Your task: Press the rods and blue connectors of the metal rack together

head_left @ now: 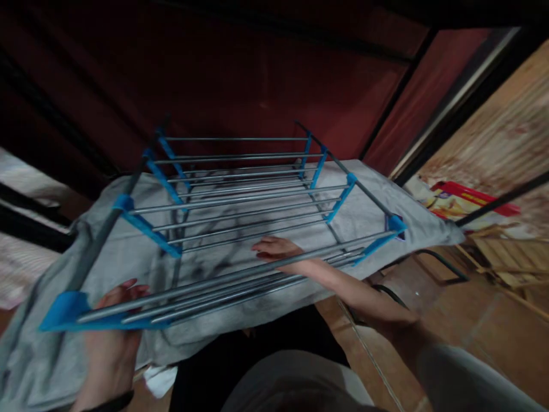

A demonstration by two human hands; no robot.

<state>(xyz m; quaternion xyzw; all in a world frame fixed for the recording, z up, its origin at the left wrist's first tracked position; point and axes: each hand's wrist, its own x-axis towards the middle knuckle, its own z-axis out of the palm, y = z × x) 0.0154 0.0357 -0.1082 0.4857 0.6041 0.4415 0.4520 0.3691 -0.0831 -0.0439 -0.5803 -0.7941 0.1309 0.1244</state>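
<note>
A grey cloth (386, 214) lies spread beneath the rods of a blue-jointed metal rack (240, 200). The left hand (114, 337) lies flat on the cloth at the near corner, grip released; the right hand (277, 250) reaches between the rods, palm down on the cloth, fingers loose.

Glossy metal rods (240, 197) run between smooth blue plastic brackets (148, 228) above matt grey cloth (377, 214); far right, rough wood (497, 252).

A dark red wall (240, 63) crossed by black bars fills the view from 10 to 1 o'clock, while a reddish-brown tiled floor (484, 337) spreads at 4 o'clock, with a red-edged printed packet (458, 203) and pale wooden slats (506, 252) lying at 3 o'clock in dim light.
</note>
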